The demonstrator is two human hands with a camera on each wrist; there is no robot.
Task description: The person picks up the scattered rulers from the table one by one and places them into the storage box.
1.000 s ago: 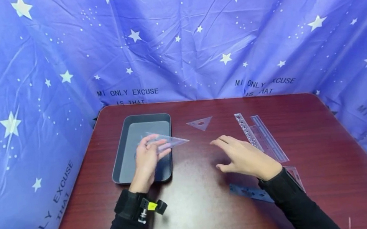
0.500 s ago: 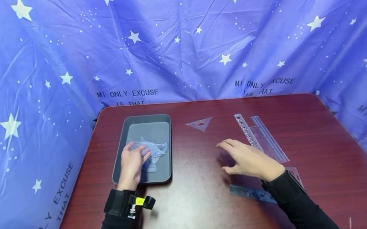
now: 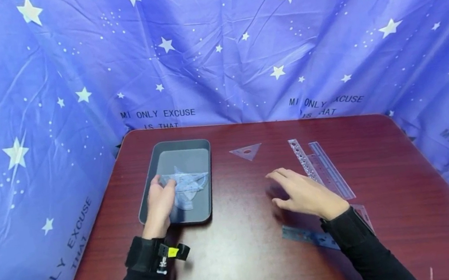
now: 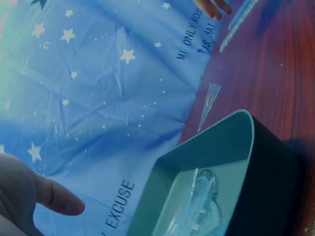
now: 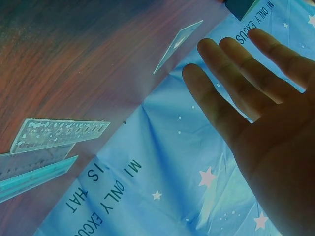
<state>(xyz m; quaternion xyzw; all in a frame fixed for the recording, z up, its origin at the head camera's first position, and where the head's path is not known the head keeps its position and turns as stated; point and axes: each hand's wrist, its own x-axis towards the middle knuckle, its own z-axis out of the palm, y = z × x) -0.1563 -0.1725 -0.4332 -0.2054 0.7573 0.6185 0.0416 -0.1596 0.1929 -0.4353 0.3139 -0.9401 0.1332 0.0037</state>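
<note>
My left hand [image 3: 161,202] is over the near left part of a dark grey tray [image 3: 180,146], thumb and index finger apart. Clear plastic drawing pieces [image 3: 189,184] lie overlapping in the tray, a long set square on top with curved-edged pieces under it. The left wrist view shows the thumb [image 4: 59,196] straight, away from these pieces. Over the table my right hand [image 3: 306,195] hovers with relaxed fingers and nothing in them; the right wrist view shows its fingers [image 5: 236,73] spread. Under its forearm lies a blue ruler [image 3: 305,236], partly covered by the sleeve.
A small clear set square [image 3: 238,152] lies right of the tray. Several clear rulers, one with a row of holes [image 3: 304,160] and one bluish [image 3: 332,170], lie beyond my right hand. Another clear piece [image 3: 364,216] shows beside the right sleeve. A starry curtain [image 3: 219,65] hangs behind the table.
My left hand has moved left and down into the tray with the clear set square and let go of it; it now lies on the other pieces. The right hand has shifted slightly right.
</note>
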